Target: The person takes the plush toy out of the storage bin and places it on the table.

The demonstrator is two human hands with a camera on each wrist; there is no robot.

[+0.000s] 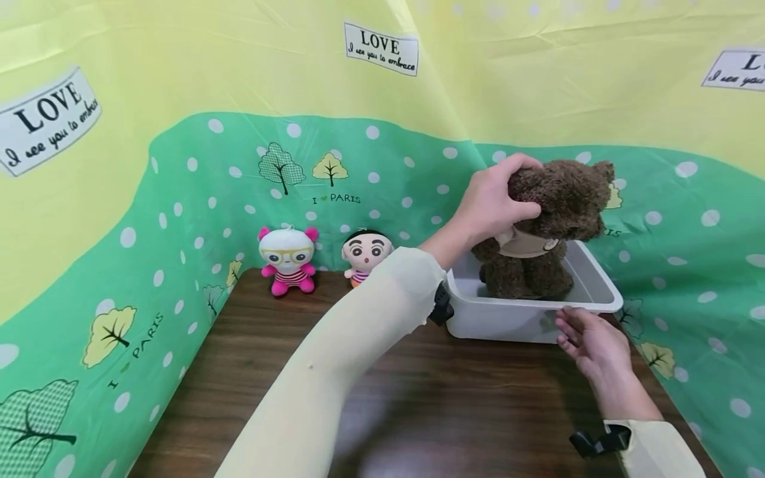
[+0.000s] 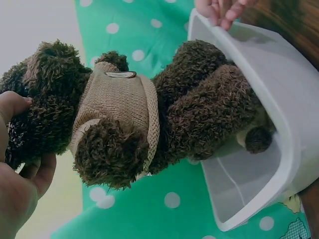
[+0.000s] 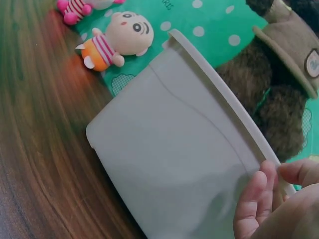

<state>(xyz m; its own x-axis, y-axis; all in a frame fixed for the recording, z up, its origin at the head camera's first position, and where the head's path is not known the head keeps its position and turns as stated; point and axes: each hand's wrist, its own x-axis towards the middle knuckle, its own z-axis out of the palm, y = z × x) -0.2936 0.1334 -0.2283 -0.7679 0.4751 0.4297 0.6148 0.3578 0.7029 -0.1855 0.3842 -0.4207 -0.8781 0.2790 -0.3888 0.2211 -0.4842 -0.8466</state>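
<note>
Brown shaggy plush makes up the teddy bear [image 1: 556, 199], its head gripped in the left hand [image 1: 493, 199], its legs inside the white plastic bin [image 1: 502, 322]; the right hand [image 1: 597, 342] pinches the bin's near rim; a pink-and-white panda doll [image 1: 288, 262] and striped-shirt boy doll [image 1: 366, 252] sit well apart, leftward.

In the head view, the left sleeve [image 1: 352, 332] hid part of the boy doll [image 1: 366, 249], while the front wall of the white bin [image 1: 508, 323] covered the feet of the brown bear [image 1: 564, 192]. The right wrist view cut off the bear's head and part of the pink panda [image 3: 77, 10] (the mark on the badge [image 3: 313, 63] was too small to read).
</note>
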